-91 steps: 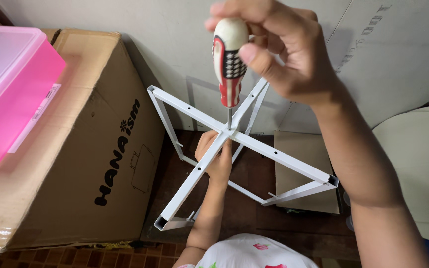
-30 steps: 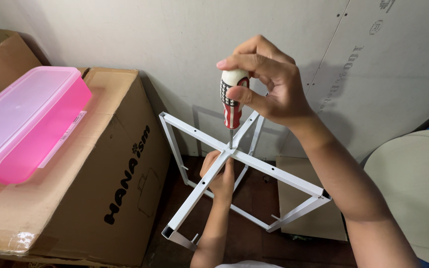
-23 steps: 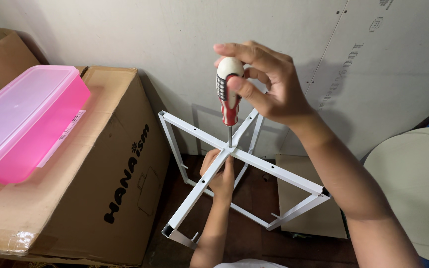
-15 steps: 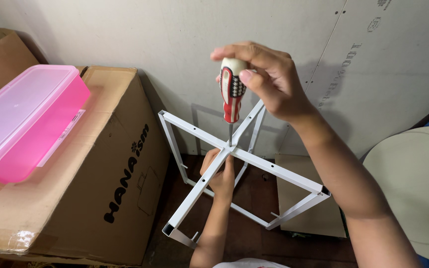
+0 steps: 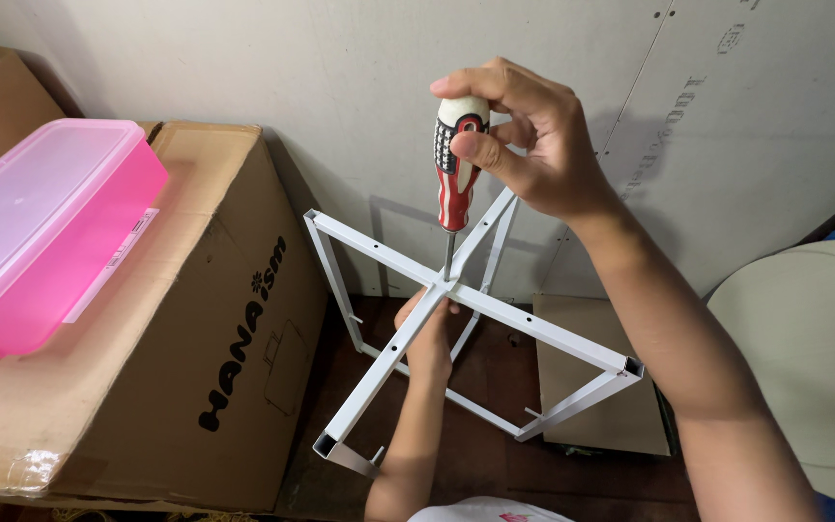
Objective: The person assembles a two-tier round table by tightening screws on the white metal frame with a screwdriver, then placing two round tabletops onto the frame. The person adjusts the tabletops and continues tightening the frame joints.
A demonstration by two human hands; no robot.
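My right hand (image 5: pixel 533 145) grips the red, white and black handle of a screwdriver (image 5: pixel 455 164) held upright, its tip on the centre crossing of a white metal frame (image 5: pixel 533 331). The frame's two square-tube bars cross in an X, with legs running down to the floor. Under the crossing, my left hand (image 5: pixel 429 333) reaches up from below and holds the joint, partly hidden by the bar.
A large brown cardboard box (image 5: pixel 176 319) stands at the left, with a pink lidded plastic container (image 5: pixel 41 227) on top. A pale wall panel (image 5: pixel 727 126) is behind. A round white surface (image 5: pixel 809 358) lies at the right, flat cardboard (image 5: pixel 596 406) on the dark floor.
The view shifted so the box and pink container sit further right. My right hand's fingers have re-gripped and turned on the screwdriver handle; the frame and left hand stayed put.
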